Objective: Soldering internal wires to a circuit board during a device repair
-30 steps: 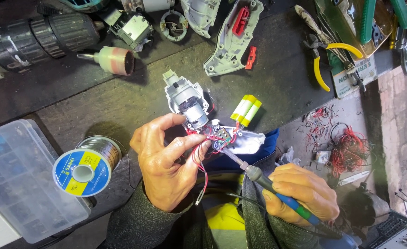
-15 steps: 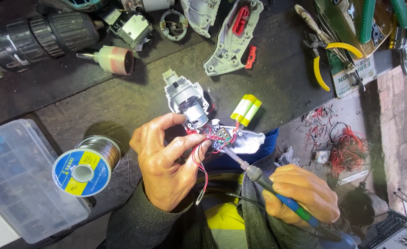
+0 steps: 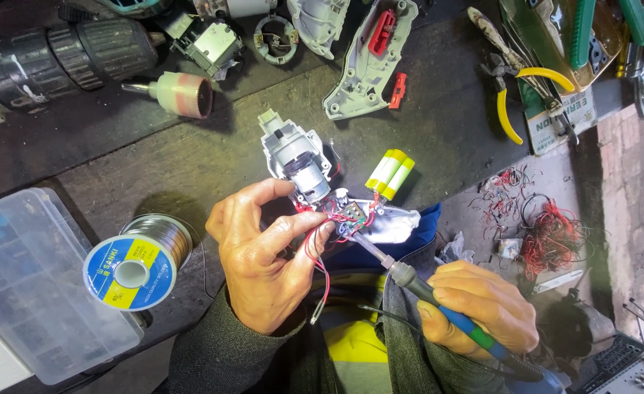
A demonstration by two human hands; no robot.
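— Where's the board?
— My left hand (image 3: pixel 263 255) pinches the red wires (image 3: pixel 315 252) beside the small circuit board (image 3: pixel 351 217), at the tabletop (image 3: pixel 190 160) edge.
— And the iron?
— My right hand (image 3: pixel 479 306) is wrapped around the soldering iron (image 3: pixel 409 277); its shaft slants up-left, tip at the board.

A dark, worn workbench (image 3: pixel 154 157) carried a solder spool (image 3: pixel 138 261) just left of the left hand (image 3: pixel 267 259), a clear plastic box (image 3: pixel 33 281) further left, and yellow-handled pliers (image 3: pixel 515 91) well above the right hand (image 3: pixel 479 306).
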